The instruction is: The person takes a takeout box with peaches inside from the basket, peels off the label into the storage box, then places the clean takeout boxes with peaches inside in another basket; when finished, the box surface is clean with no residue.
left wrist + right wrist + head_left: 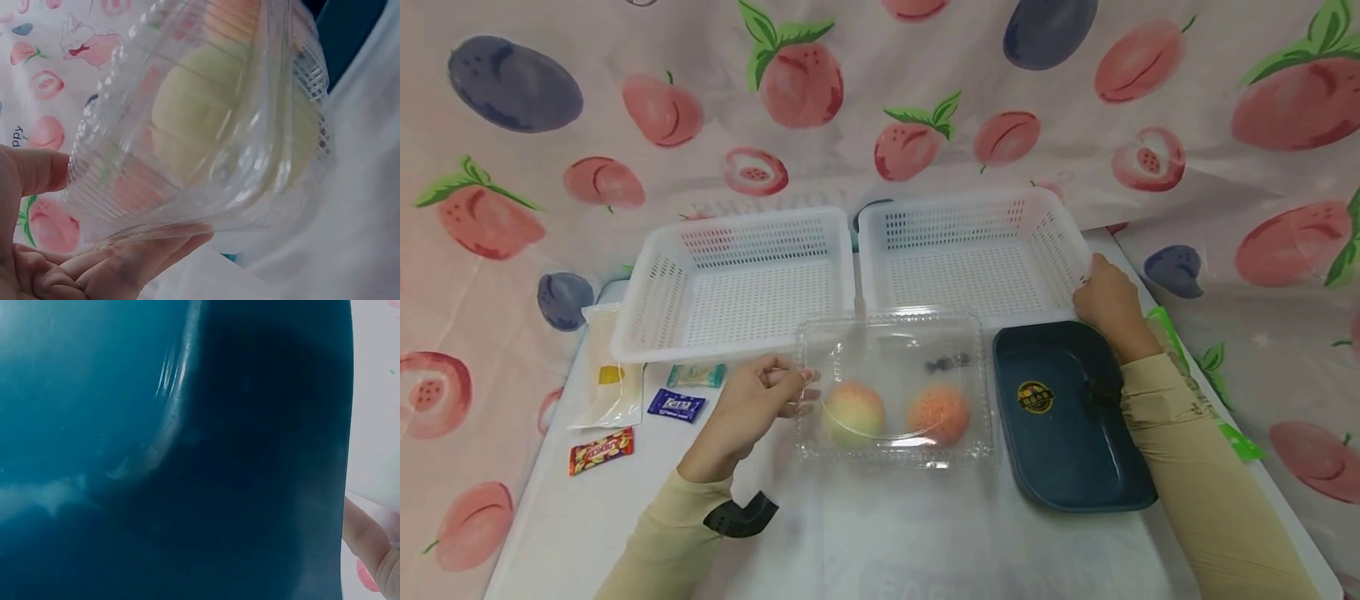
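Clear clamshell box (895, 387) left edge pinched by left hand (748, 412) fingers, right hand (1108, 302) grasping white basket (973, 254) rim

Clear box (895, 387) mid-desk (925, 542), two fruits inside. Tray (1067, 433) at its 3 o'clock; two baskets at 12; snack packets (647, 404) at 9.

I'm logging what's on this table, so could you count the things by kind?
White baskets: 2
Clear box: 1
Fruits in the box: 2
Dark blue tray: 1
Small snack packets: 3
Pale pouch: 1
Total: 10
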The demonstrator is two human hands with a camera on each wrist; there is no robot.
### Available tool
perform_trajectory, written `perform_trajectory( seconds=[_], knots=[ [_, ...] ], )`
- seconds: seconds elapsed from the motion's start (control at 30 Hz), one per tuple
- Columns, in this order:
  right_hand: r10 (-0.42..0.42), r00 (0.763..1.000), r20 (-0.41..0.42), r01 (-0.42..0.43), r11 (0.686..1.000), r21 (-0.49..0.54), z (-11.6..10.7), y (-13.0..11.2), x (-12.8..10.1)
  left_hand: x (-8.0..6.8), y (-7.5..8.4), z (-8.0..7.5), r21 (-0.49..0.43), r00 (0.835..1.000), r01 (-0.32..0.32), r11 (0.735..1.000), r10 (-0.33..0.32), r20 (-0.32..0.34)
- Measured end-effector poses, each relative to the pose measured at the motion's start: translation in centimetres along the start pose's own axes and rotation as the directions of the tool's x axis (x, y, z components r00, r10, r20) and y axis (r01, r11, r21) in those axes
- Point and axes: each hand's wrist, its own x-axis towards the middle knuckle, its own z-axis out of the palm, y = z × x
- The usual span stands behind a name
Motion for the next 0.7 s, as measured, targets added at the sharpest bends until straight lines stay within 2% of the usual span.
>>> perform_trajectory(
  seconds=[0.17,0.37,0.5,0.7],
  knots=[
    [0.002,1.0,0.001,-0.002,1.0,0.001,-0.1,0.0,-0.1,1.0,1.9,-0.6,-0.049,0.999,-0.025,0.998,0.023,-0.038],
    [-0.003,1.0,-0.007,0.003,1.0,-0.003,-0.1,-0.2,-0.1,2.4,3.4,-1.1,-0.058,0.996,-0.036,0.998,0.031,-0.085],
    [-0.009,1.0,-0.017,0.009,1.0,-0.006,-0.1,-0.1,-0.1,3.3,4.3,-1.2,-0.089,0.995,-0.037,0.995,0.028,-0.095],
    [-0.013,1.0,-0.019,0.013,1.0,0.0,-0.1,0.0,-0.1,4.6,5.4,-1.1,-0.072,0.994,-0.041,0.997,0.033,-0.104]
  ],
)
